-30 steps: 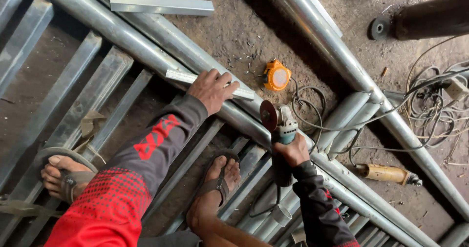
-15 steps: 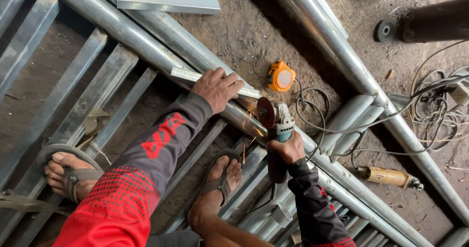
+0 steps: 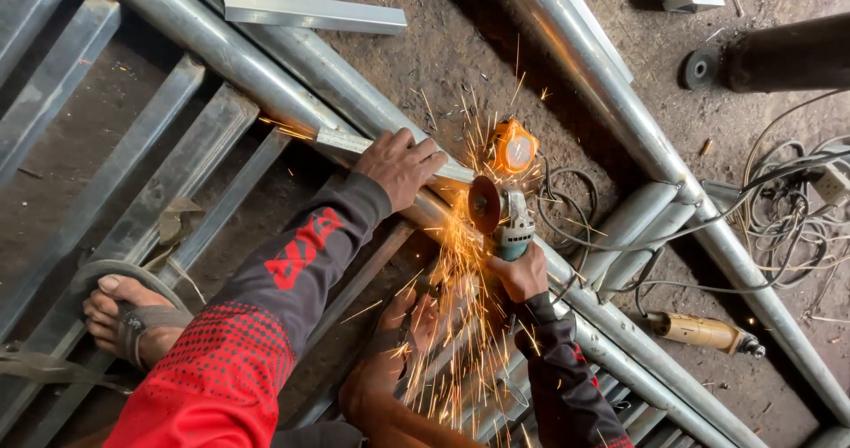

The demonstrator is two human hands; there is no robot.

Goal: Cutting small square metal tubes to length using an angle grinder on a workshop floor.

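Note:
My right hand [image 3: 522,273] grips a teal-bodied angle grinder [image 3: 506,222]. Its disc [image 3: 483,204] cuts into a small flat metal bar [image 3: 354,142] lying across a big galvanized pipe [image 3: 221,50]. Orange sparks spray up toward an orange tape measure [image 3: 513,150] and down over my bare foot [image 3: 390,359]. My left hand [image 3: 400,165] presses on the flat bar just left of the disc, fingers spread over it. Both arms wear black and red sleeves.
Several steel pipes and flat rails lie diagonally over the dirt floor. A loose angle section [image 3: 310,10] lies at the top. Tangled cables [image 3: 788,209], a yellow-handled tool [image 3: 704,333], a spare disc [image 3: 699,67] and a dark cylinder [image 3: 788,54] sit on the right. My sandalled foot [image 3: 124,311] rests at left.
The grinder disc has come down onto the flat bar and sparks now fly; a second ago there were none. My left hand has stayed on the bar.

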